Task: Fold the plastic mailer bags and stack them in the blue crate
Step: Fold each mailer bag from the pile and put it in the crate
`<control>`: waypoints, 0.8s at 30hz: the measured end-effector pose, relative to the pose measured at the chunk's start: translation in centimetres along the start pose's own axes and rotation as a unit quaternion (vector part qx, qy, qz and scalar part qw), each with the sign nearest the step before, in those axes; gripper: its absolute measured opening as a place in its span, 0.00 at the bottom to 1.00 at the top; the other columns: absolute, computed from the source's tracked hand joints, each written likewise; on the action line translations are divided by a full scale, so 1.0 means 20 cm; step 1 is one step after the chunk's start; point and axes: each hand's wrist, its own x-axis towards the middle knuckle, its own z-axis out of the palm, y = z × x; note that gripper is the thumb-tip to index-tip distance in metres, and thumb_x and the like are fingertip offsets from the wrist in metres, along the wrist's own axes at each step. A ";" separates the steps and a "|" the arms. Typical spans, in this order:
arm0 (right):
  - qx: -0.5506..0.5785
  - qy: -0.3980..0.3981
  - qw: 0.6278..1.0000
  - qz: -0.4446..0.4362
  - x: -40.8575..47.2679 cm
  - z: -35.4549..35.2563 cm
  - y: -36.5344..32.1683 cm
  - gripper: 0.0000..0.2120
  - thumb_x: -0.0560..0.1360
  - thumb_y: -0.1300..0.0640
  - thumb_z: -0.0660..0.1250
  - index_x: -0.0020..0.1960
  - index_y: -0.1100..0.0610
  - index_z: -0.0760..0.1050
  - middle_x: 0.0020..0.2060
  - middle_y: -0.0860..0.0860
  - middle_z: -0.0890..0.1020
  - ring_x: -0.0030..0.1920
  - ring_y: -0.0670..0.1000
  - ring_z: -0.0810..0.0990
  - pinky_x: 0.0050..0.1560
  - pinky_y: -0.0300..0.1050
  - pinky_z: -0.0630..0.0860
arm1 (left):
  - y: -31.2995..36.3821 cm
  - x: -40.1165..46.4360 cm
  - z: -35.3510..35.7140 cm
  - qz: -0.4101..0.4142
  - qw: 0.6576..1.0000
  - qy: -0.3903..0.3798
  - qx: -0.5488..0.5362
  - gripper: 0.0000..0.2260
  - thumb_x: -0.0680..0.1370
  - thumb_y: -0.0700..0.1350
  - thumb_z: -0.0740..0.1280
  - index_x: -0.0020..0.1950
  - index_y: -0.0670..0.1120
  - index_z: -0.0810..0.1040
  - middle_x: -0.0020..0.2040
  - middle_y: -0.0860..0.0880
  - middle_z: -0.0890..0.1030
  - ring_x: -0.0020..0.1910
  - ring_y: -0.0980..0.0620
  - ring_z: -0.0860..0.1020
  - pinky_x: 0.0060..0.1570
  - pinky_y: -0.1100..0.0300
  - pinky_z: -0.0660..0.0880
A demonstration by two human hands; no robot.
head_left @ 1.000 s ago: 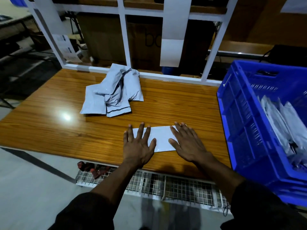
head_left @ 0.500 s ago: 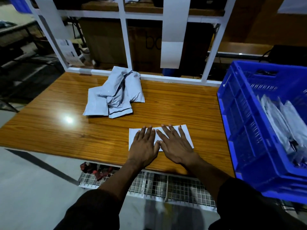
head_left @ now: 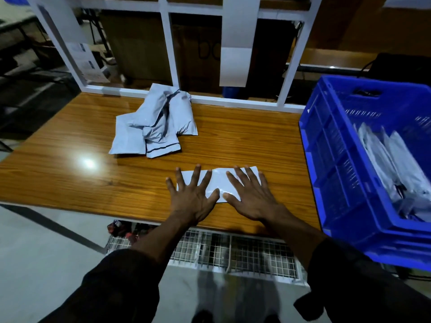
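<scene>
I have both palms down on a folded mailer bag (head_left: 218,183) that lies flat on the wooden table (head_left: 70,183), close to the near edge and a little right of the middle. My left hand (head_left: 192,199) covers the bag's left end with its fingers spread wide and straight, the fingertips reaching past the bag's far edge onto bare wood. My right hand (head_left: 251,197) lies over the bag's right end in the same way, fingers straight and fanned, nothing curled round the plastic; neither hand grasps anything, both only press flat. Between the two thumbs a strip of pale bag shows, and the thumbs sit near each other without touching. Farther back and to the left, a loose pile of unfolded mailer bags (head_left: 156,127) lies crumpled on the table, well apart from my hands, its far side just beside the white frame (head_left: 233,102) that runs along the table's far edge. At the right edge of the table stands the blue crate (head_left: 331,164), near my right hand but not touching it. Inside it, against the right side, folded bags in the crate (head_left: 391,164) stand tilted, leaning one on another. Below the near table edge a wire mesh shelf (head_left: 221,250) shows between my dark sleeves (head_left: 121,287).
</scene>
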 end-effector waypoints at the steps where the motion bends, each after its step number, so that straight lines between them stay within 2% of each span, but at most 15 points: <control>1: 0.006 -0.004 1.000 -0.010 -0.01 0.00 0.00 0.38 0.77 0.26 0.43 0.81 0.42 0.38 0.80 0.45 0.36 0.79 0.52 0.31 0.75 0.65 0.33 | 0.00 0.00 -0.01 0.006 1.000 0.001 -0.001 0.35 0.78 0.73 0.39 0.82 0.62 0.41 0.83 0.55 0.37 0.79 0.31 0.35 0.72 0.27 0.37; 2: 0.008 0.012 0.999 -0.030 -0.02 0.00 0.00 0.39 0.77 0.26 0.45 0.82 0.43 0.41 0.81 0.46 0.37 0.79 0.53 0.32 0.75 0.67 0.34 | -0.01 0.01 -0.01 0.011 1.000 0.003 -0.004 0.35 0.78 0.73 0.39 0.82 0.61 0.41 0.83 0.55 0.38 0.79 0.31 0.35 0.72 0.27 0.37; 4: -0.003 0.097 0.991 -0.093 -0.06 0.02 0.00 0.35 0.79 0.31 0.51 0.79 0.48 0.57 0.82 0.51 0.50 0.81 0.55 0.41 0.75 0.70 0.42 | 0.00 0.01 -0.02 0.013 1.000 0.007 -0.010 0.35 0.78 0.72 0.39 0.83 0.61 0.43 0.84 0.54 0.39 0.80 0.32 0.36 0.72 0.27 0.37; 5: -0.015 0.140 0.982 -0.123 -0.08 0.04 0.01 0.28 0.80 0.35 0.55 0.74 0.50 0.66 0.80 0.53 0.58 0.81 0.55 0.47 0.75 0.70 0.47 | 0.00 0.01 -0.02 0.012 1.000 0.007 -0.018 0.35 0.78 0.72 0.39 0.83 0.60 0.44 0.84 0.54 0.40 0.80 0.33 0.36 0.72 0.26 0.37; 7: -0.031 0.190 0.970 -0.145 -0.10 0.05 0.02 0.15 0.81 0.43 0.60 0.61 0.51 0.74 0.74 0.53 0.69 0.79 0.55 0.57 0.74 0.68 0.56 | 0.02 -0.01 -0.04 0.014 0.999 0.013 -0.037 0.35 0.79 0.71 0.40 0.83 0.57 0.48 0.84 0.52 0.44 0.81 0.36 0.38 0.71 0.25 0.37; 9: -0.028 0.199 0.971 -0.130 -0.08 0.05 0.02 0.09 0.81 0.48 0.63 0.56 0.52 0.76 0.69 0.53 0.74 0.77 0.56 0.63 0.71 0.65 0.63 | 0.02 -0.03 -0.04 0.037 0.998 0.047 -0.035 0.38 0.79 0.71 0.41 0.83 0.52 0.55 0.84 0.51 0.51 0.82 0.40 0.43 0.71 0.25 0.37; 11: -0.007 0.198 0.973 -0.115 -0.05 0.04 0.02 0.09 0.82 0.51 0.63 0.56 0.55 0.76 0.67 0.53 0.75 0.74 0.57 0.67 0.69 0.62 0.68 | 0.02 -0.05 -0.03 0.085 0.992 0.092 -0.007 0.38 0.78 0.72 0.48 0.79 0.49 0.64 0.82 0.49 0.61 0.82 0.42 0.50 0.70 0.26 0.37; 12: 0.015 0.194 0.975 -0.108 -0.04 0.04 0.02 0.09 0.82 0.52 0.63 0.57 0.56 0.76 0.65 0.53 0.76 0.72 0.58 0.70 0.68 0.60 0.69 | 0.02 -0.06 -0.02 0.105 0.989 0.107 0.004 0.36 0.78 0.71 0.52 0.77 0.48 0.69 0.79 0.48 0.66 0.81 0.42 0.55 0.70 0.26 0.40; 14: 0.052 0.191 0.975 -0.104 -0.05 0.02 0.01 0.09 0.83 0.52 0.62 0.56 0.56 0.75 0.63 0.53 0.75 0.67 0.58 0.73 0.66 0.59 0.69 | 0.01 -0.06 0.00 0.126 0.984 0.127 0.014 0.30 0.78 0.66 0.57 0.70 0.47 0.76 0.73 0.47 0.75 0.77 0.41 0.66 0.69 0.22 0.52; 16: 0.044 0.207 0.970 -0.120 -0.08 -0.01 -0.02 0.07 0.83 0.52 0.61 0.55 0.56 0.74 0.64 0.53 0.75 0.68 0.56 0.72 0.67 0.61 0.68 | 0.00 -0.06 0.00 0.129 0.980 0.154 0.016 0.19 0.78 0.57 0.65 0.64 0.47 0.79 0.69 0.47 0.79 0.73 0.39 0.71 0.64 0.21 0.60; 18: -0.008 0.240 0.958 -0.159 -0.13 -0.04 -0.04 0.08 0.83 0.52 0.61 0.58 0.55 0.74 0.68 0.52 0.74 0.73 0.56 0.68 0.70 0.65 0.64 | 0.00 -0.07 0.00 0.121 0.977 0.177 0.018 0.17 0.74 0.48 0.74 0.62 0.49 0.80 0.67 0.47 0.79 0.71 0.39 0.72 0.63 0.22 0.61; 20: -0.071 0.253 0.936 -0.235 -0.18 -0.04 -0.05 0.10 0.83 0.51 0.61 0.62 0.52 0.75 0.71 0.49 0.73 0.76 0.58 0.64 0.72 0.69 0.59 | 0.00 -0.08 -0.01 0.093 0.977 0.190 0.010 0.18 0.73 0.45 0.76 0.62 0.50 0.79 0.68 0.48 0.78 0.72 0.39 0.70 0.65 0.23 0.59; 22: -0.124 0.228 0.915 -0.309 -0.21 -0.04 -0.04 0.10 0.84 0.50 0.62 0.63 0.49 0.76 0.71 0.45 0.74 0.77 0.61 0.62 0.71 0.74 0.55 | -0.01 -0.08 -0.01 0.069 0.977 0.200 -0.006 0.19 0.73 0.44 0.76 0.63 0.51 0.78 0.68 0.48 0.78 0.73 0.38 0.68 0.65 0.23 0.57; 24: -0.168 0.193 0.909 -0.329 -0.21 -0.04 -0.01 0.07 0.83 0.51 0.63 0.60 0.48 0.77 0.69 0.43 0.76 0.77 0.63 0.62 0.69 0.76 0.56 | -0.01 -0.08 -0.01 0.073 0.977 0.201 -0.012 0.21 0.72 0.43 0.77 0.63 0.52 0.78 0.68 0.49 0.78 0.75 0.39 0.67 0.66 0.23 0.55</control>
